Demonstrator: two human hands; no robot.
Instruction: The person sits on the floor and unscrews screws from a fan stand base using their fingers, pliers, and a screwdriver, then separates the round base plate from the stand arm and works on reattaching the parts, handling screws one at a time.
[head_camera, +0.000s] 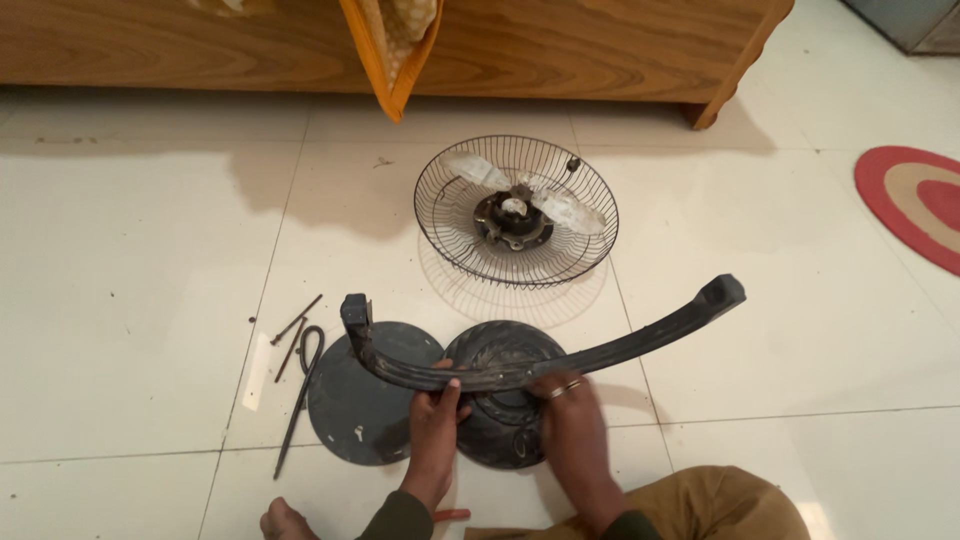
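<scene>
Glossy white floor tiles (130, 300) with thin grey grout lines fill the room, catching soft, even light. A low piece of wooden furniture (560, 45) with warm grain runs along the far edge, casting a shadow on the tiles. An orange-edged patterned cloth (395, 50) hangs from it. A round red-and-beige rug (915, 200) lies at right.

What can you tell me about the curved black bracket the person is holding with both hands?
The curved black bracket is a long arc-shaped bar, dusty and worn, seemingly moulded plastic or metal with ridges along its length. Each end turns up into a blocky lug; the right end sits higher and farther out. The left hand grips it left of centre, the right hand, wearing a ring, near the middle. It is held above two dark round discs on the white tiled floor, in front of a wire fan guard.
</scene>
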